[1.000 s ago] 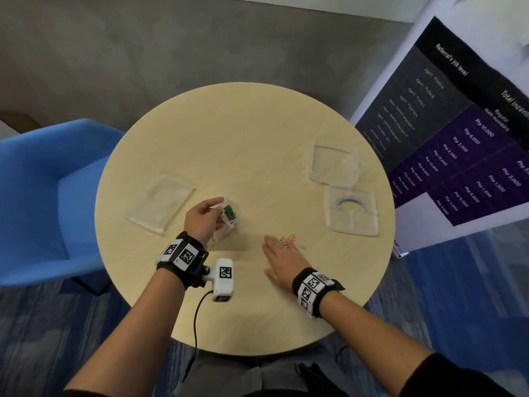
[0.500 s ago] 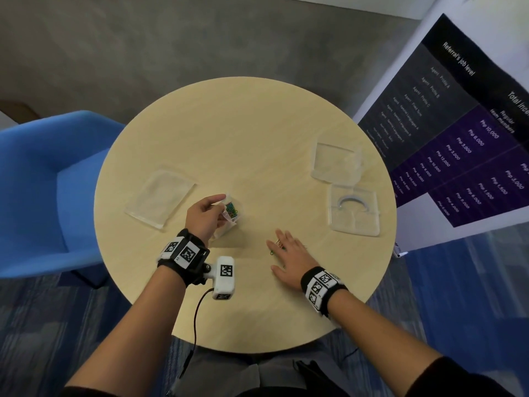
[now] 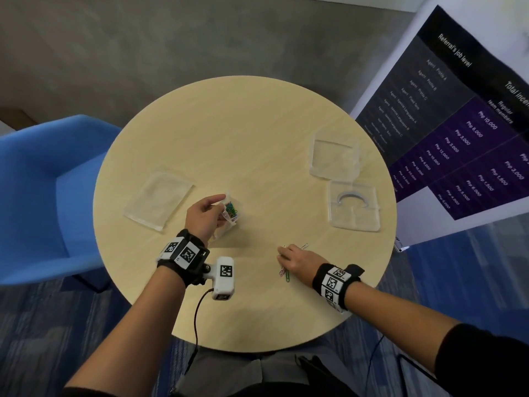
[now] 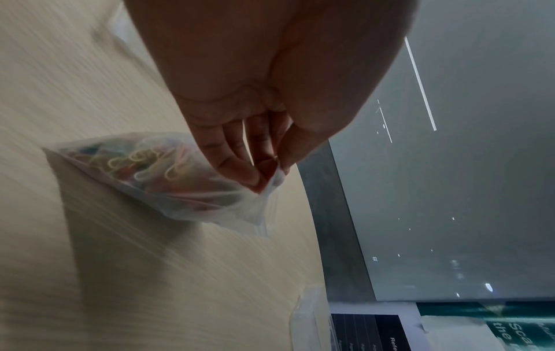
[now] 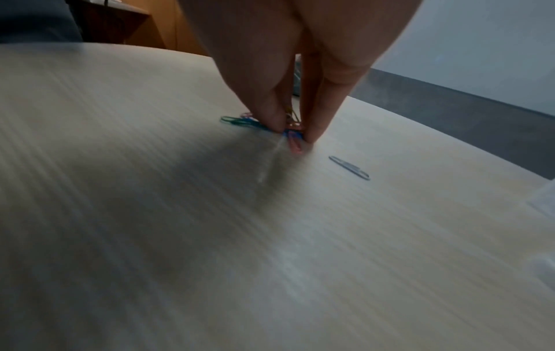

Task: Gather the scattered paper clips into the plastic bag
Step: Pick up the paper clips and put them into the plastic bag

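Observation:
A small clear plastic bag (image 3: pixel 231 212) with colored paper clips inside stands on the round wooden table (image 3: pixel 246 133), left of center. My left hand (image 3: pixel 221 207) pinches the bag's rim (image 4: pixel 271 182) between thumb and fingers (image 4: pixel 240 166) and holds it up. To the right, my right hand (image 3: pixel 282 257) has thumb and fingertips (image 5: pixel 315 133) down on the table, pinching a small cluster of colored paper clips (image 5: pixel 293 136). A green clip (image 5: pixel 237 121) sticks out at the left. Pink and green clips (image 3: pixel 284 275) show under the hand. One silver clip (image 5: pixel 350 167) lies apart to its right.
A flat empty clear bag (image 3: pixel 159 200) lies at the table's left. At the right lie a clear plastic lid (image 3: pixel 335 159) and a clear tray (image 3: pixel 369 219) with a curved piece in it. A blue chair (image 3: pixel 43 196) stands left, a printed poster (image 3: pixel 458 124) right.
My right hand has slid back toward me and to the right, going from flat on the table to fingers curled over the clips. The left hand keeps holding the bag.

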